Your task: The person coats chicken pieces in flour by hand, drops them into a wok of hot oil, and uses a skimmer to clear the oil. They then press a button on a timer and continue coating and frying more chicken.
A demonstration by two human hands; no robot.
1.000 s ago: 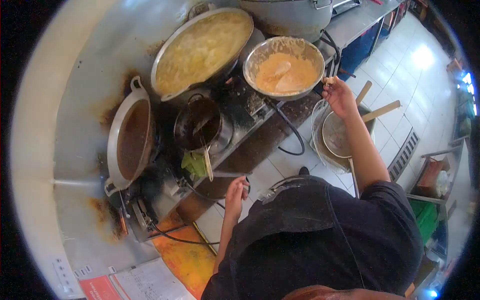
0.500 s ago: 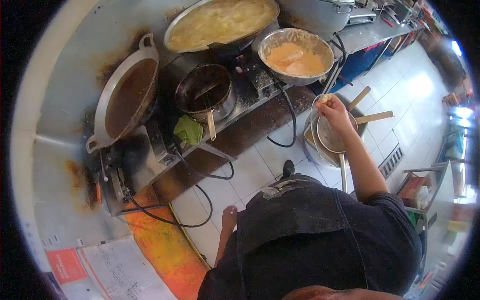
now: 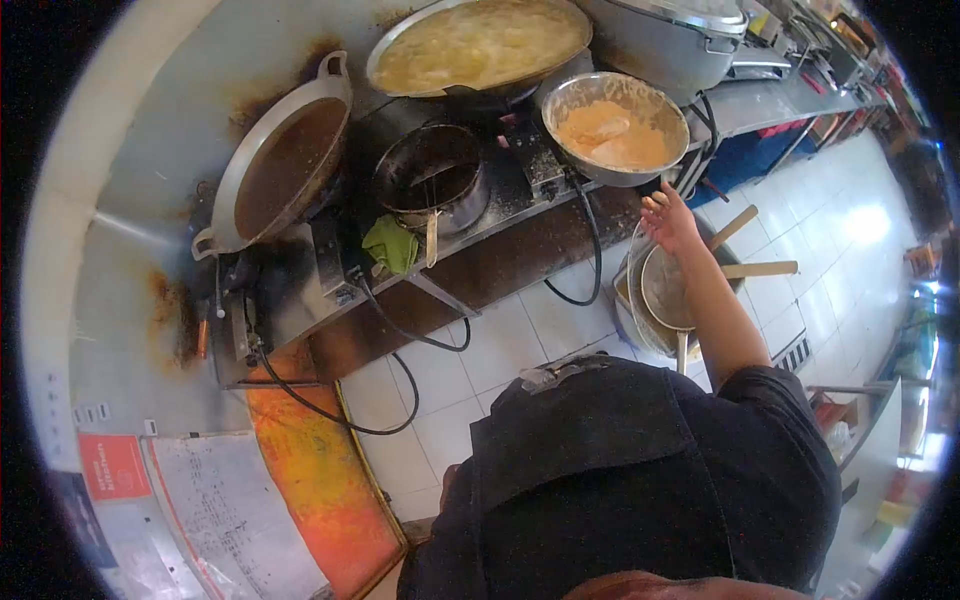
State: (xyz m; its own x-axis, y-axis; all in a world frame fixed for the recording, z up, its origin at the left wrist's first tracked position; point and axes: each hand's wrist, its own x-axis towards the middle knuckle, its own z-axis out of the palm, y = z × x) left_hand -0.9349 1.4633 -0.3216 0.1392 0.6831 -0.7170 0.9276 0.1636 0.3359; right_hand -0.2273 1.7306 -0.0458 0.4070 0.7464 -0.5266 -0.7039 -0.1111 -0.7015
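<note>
My right hand (image 3: pixel 668 218) is raised just below the steel bowl (image 3: pixel 672 104), its fingers apart and nothing visible in them. That bowl holds an orange batter with pale pieces in it. Under my right forearm are a round strainer (image 3: pixel 664 290) and a bucket (image 3: pixel 640 318), with wooden handles (image 3: pixel 760 269) sticking out to the right. Of my left hand, only a small bit (image 3: pixel 448 478) shows beside the dark apron (image 3: pixel 580 440); its fingers are hidden.
A wide pan of bubbling oil (image 3: pixel 480 45) sits at the back. Left of it are a pan of brown liquid (image 3: pixel 290 170) and a dark pot (image 3: pixel 470 205) by a green cloth (image 3: pixel 391 245). Black hoses (image 3: pixel 418 395) hang below the stove. A lidded pot (image 3: pixel 660 50) stands behind the bowl.
My right hand has opened and moved up towards the bowl; the small pale piece in its fingers is gone. My left hand has drawn back behind the apron. The view has shifted slightly.
</note>
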